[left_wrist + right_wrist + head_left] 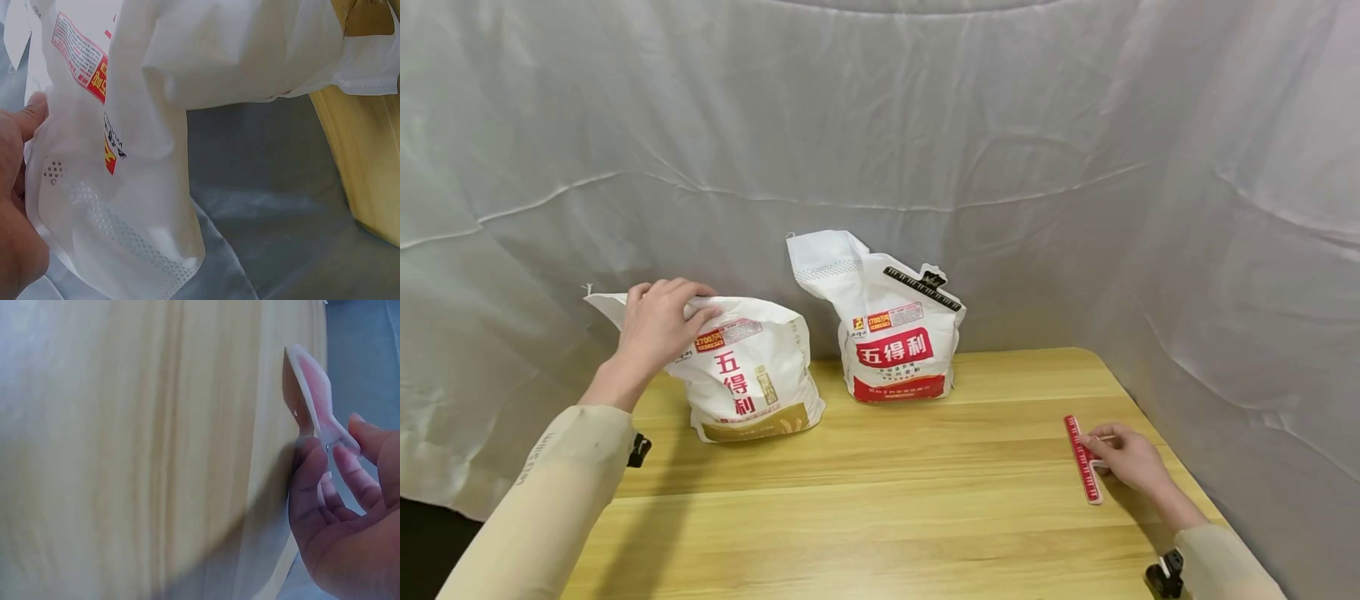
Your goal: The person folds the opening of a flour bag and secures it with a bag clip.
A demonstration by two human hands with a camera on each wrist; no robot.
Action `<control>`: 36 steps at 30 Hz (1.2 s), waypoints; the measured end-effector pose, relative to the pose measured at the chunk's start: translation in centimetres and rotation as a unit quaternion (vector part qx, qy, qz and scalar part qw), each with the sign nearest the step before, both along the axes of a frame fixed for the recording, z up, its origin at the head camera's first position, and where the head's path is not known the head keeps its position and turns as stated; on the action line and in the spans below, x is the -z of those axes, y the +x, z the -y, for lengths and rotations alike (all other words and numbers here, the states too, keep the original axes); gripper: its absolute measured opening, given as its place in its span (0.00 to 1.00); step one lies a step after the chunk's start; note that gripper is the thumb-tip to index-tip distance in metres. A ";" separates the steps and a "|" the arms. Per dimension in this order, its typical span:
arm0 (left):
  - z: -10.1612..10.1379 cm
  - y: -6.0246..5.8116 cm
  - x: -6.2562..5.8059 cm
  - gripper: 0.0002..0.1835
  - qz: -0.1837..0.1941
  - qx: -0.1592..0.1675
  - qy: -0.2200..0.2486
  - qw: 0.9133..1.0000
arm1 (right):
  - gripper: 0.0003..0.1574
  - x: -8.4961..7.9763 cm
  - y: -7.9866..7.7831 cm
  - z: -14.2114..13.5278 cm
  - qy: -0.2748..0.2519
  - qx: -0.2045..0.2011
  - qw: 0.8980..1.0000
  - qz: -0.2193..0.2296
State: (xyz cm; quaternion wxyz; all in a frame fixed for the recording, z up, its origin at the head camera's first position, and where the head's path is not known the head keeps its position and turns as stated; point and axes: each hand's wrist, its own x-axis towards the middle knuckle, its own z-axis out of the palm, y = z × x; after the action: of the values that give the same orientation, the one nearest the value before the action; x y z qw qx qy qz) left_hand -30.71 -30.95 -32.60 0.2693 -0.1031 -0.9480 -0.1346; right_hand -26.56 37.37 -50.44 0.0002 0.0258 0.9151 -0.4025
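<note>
At the table's left, my left hand (658,329) grips the folded-over top of a white flour bag (748,367) with red lettering and a gold band. In the left wrist view, the thumb of that hand (19,200) lies against the perforated upper end of the bag (150,144). My right hand (1129,457) pinches the handle of a red bag clip (1082,460), which has a piano-key pattern, low over the table's right side. The right wrist view shows the clip (315,394) edge-on between thumb and fingers (306,487).
A second white flour bag (891,358), with a red label, stands at the back middle. A black piano-key clip (922,289) sits across its upper right corner. Grey cloth (1037,183) hangs behind and beside the wooden table (880,500).
</note>
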 end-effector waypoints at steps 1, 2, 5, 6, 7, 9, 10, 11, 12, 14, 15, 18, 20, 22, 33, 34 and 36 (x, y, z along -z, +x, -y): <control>0.1 0.0 0.0 0.13 0.001 0.002 0.000 1.000 | 0.30 0.0 0.0 0.0 -0.004 0.000 1.000 0.004; 0.1 0.0 0.1 0.13 0.000 0.004 -0.002 1.000 | 0.30 0.0 0.1 0.1 -0.007 -0.001 1.000 0.006; 0.4 0.1 0.3 0.13 -0.007 0.008 -0.005 1.000 | 0.32 -0.1 0.1 0.1 -0.016 0.002 1.000 0.015; 0.4 0.2 0.4 0.13 -0.011 0.010 -0.005 1.000 | 0.33 -0.1 0.1 0.2 -0.019 0.003 1.000 0.017; 0.5 0.2 0.4 0.13 -0.016 0.013 -0.004 1.000 | 0.34 -0.1 0.2 0.2 -0.023 0.004 1.000 0.020; 0.6 0.2 0.5 0.13 -0.028 0.016 -0.003 0.999 | 0.36 -0.2 0.2 0.3 -0.035 0.005 0.999 0.024; 0.6 0.1 0.6 0.13 -0.033 0.018 -0.002 0.999 | 0.36 -0.2 0.2 0.4 -0.042 0.004 0.999 0.025; 0.6 0.1 0.6 0.13 -0.037 0.019 -0.002 0.999 | 0.37 -0.3 0.2 0.4 -0.050 0.004 0.998 0.026; 0.6 0.1 0.7 0.12 -0.040 0.021 -0.001 0.999 | 0.38 -0.3 0.2 0.5 -0.059 0.003 0.998 0.026; 0.6 0.1 0.8 0.12 -0.046 0.022 0.000 0.999 | 0.39 -0.4 0.3 0.6 -0.077 0.001 0.997 0.026; 0.6 0.1 0.8 0.12 -0.048 0.022 0.001 0.999 | 0.40 -0.5 0.3 0.7 -0.082 0.001 0.996 0.025; 0.6 0.1 0.9 0.12 -0.053 0.022 0.003 0.998 | 0.41 -0.7 0.3 0.9 -0.082 0.002 0.996 0.023; 0.6 0.1 0.9 0.12 -0.055 0.022 0.004 0.998 | 0.42 -0.9 0.3 1.1 -0.074 0.003 0.997 0.024; 0.6 0.1 0.9 0.12 -0.058 0.023 0.004 0.998 | 0.42 -1.2 0.3 1.3 -0.068 0.004 0.997 0.022; 0.3 0.2 1.3 0.12 -0.061 0.023 0.004 0.998 | 0.39 -2.7 0.7 3.1 -0.001 0.010 1.000 -0.026; 0.3 0.2 1.3 0.12 -0.061 0.024 0.004 0.998 | 0.39 -2.7 0.8 3.3 -0.002 0.008 0.999 -0.033; 0.3 0.2 1.4 0.12 -0.063 0.025 0.004 0.998 | 0.38 -3.0 0.9 3.9 -0.006 0.004 0.999 -0.050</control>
State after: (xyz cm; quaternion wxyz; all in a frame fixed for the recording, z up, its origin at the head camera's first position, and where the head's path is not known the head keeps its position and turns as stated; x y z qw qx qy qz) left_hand -30.47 -31.28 -33.95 0.3255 -0.1340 -0.9258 -0.1380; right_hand -25.65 33.51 -47.39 -0.0466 0.0093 0.9113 -0.4090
